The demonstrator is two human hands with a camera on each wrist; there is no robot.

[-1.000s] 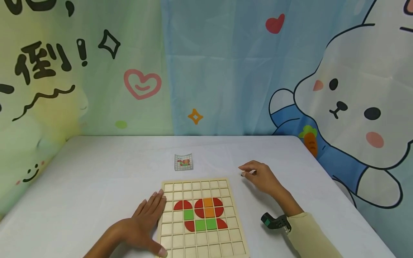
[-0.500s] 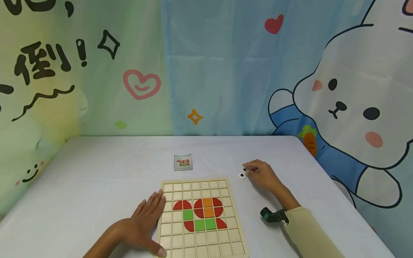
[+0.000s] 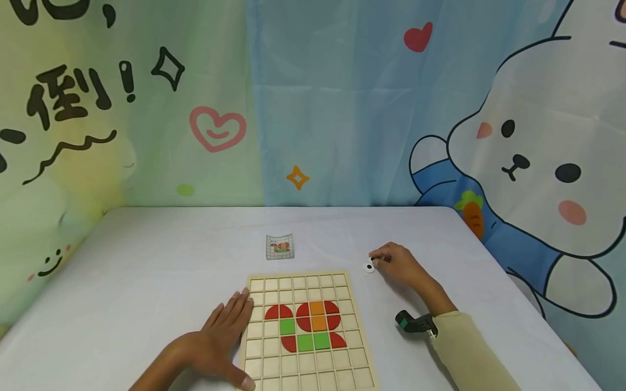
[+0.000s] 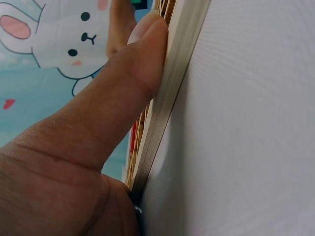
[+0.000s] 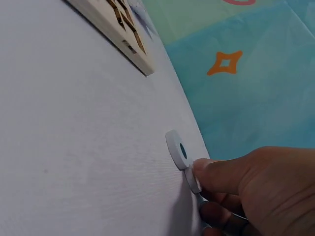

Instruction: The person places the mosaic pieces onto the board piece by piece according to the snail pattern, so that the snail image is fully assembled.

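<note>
My left hand lies along the left edge of a wooden grid board, fingers straight and thumb at the near corner. In the left wrist view the thumb rests on the board's rim. Red curved, green square and orange square pieces sit in the grid's middle cells. To the board's right, my right hand is at two small white discs with dark dots. Between thumb and fingers it pinches the rear disc, partly hidden. The other disc lies just in front, overlapping it in the right wrist view.
A small picture card showing a coloured grid pattern lies beyond the board. A black device is attached at the right wrist. Behind the white table hangs a printed curtain.
The right hand has shifted slightly right and away from the board, so the front white disc now shows beside its fingertips. The left hand and board stay in place.
</note>
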